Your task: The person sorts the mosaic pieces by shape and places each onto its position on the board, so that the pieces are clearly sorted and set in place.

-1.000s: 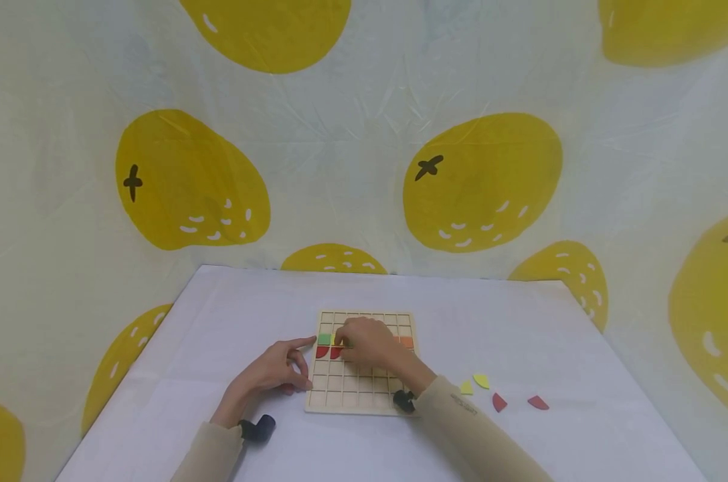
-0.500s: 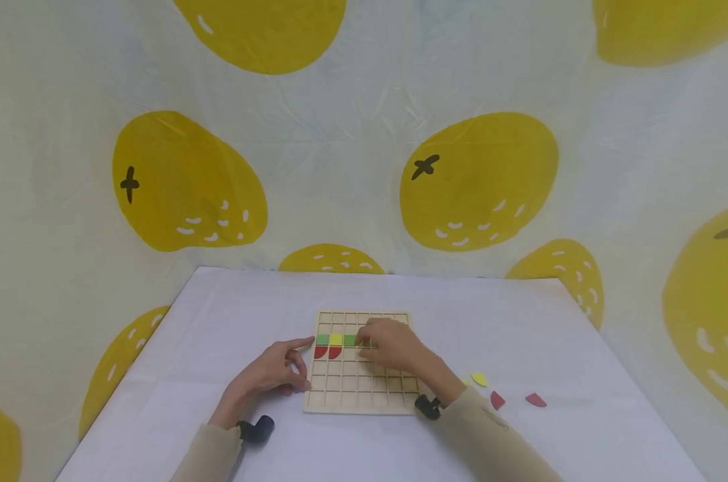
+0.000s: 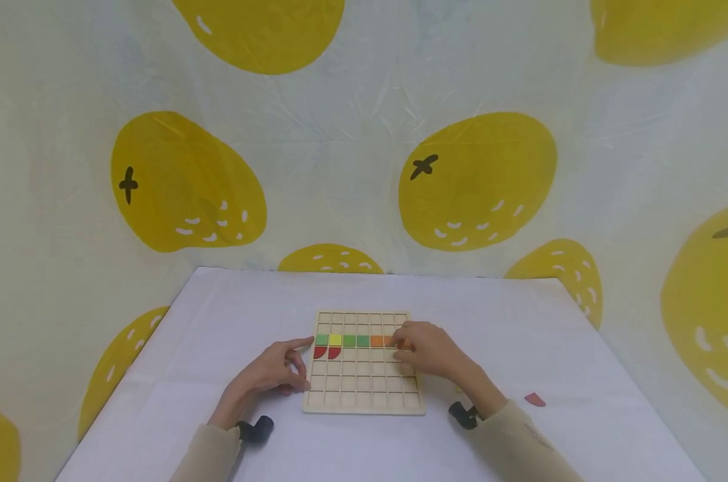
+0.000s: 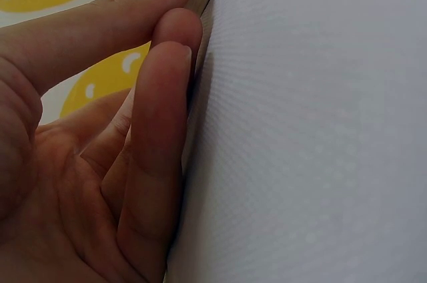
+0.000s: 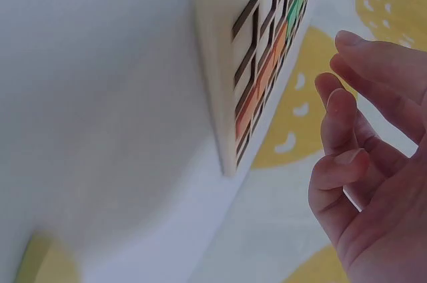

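Note:
A wooden grid board (image 3: 364,385) lies on the white table. One row across it carries a green square (image 3: 322,340), a yellow square (image 3: 336,340), more green ones and orange squares (image 3: 377,341). Below that row's left end sit two red quarter-circle pieces (image 3: 334,353). My left hand (image 3: 270,368) touches the board's left edge with index finger and thumb; the other fingers bend behind. Over the right end of the row is my right hand (image 3: 430,348), covering part of the orange squares. In the right wrist view its fingers (image 5: 337,183) are loosely bent and hold nothing.
A loose red quarter-circle piece (image 3: 535,399) lies on the table to the right. A yellow piece (image 3: 458,389) peeks out beside the right forearm, which hides other pieces. Dark wrist cameras sit at both wrists. A fruit-patterned curtain (image 3: 334,154) hangs behind the table.
My right hand has moved rightward along the coloured row, uncovering the yellow, green and some orange squares. Its forearm now covers loose pieces on the right. The left hand stays at the board's edge.

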### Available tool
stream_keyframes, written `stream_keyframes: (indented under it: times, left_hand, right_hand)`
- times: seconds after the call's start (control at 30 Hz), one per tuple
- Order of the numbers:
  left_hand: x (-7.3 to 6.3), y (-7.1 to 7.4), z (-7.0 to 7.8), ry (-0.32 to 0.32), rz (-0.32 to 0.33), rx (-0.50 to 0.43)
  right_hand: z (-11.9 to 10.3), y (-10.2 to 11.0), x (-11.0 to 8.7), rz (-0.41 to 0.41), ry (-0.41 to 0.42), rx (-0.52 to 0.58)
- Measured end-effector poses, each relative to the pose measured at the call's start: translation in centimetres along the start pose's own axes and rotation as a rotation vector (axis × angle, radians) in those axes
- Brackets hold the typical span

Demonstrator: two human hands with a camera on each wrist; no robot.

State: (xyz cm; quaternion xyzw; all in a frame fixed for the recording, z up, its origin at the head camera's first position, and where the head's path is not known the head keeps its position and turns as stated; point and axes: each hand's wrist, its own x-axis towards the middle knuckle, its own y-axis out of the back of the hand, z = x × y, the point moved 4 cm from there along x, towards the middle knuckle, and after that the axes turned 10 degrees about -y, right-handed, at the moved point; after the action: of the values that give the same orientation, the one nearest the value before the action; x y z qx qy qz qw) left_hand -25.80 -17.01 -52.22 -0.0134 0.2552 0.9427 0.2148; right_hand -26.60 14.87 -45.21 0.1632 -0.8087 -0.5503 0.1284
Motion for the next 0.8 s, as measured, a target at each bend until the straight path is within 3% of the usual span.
stream_keyframes:
  times: [0.27,0.5,0.8]
  left_hand:
    - [0.0,0.1,0.0,-0.007,-0.003,-0.001]
    - [-0.1,0.1,-0.1,0.004,0.000,0.001]
    - [0.0,0.1,-0.1,-0.010,-0.003,-0.009]
  right_hand:
    - [3.2,1.2,-2.0,0.018,-0.087,0.008]
    - [6.2,1.3,-3.3,-0.022,-0.241,0.039]
    - [9.6,2.0,-5.5,-0.051,-0.345,0.067]
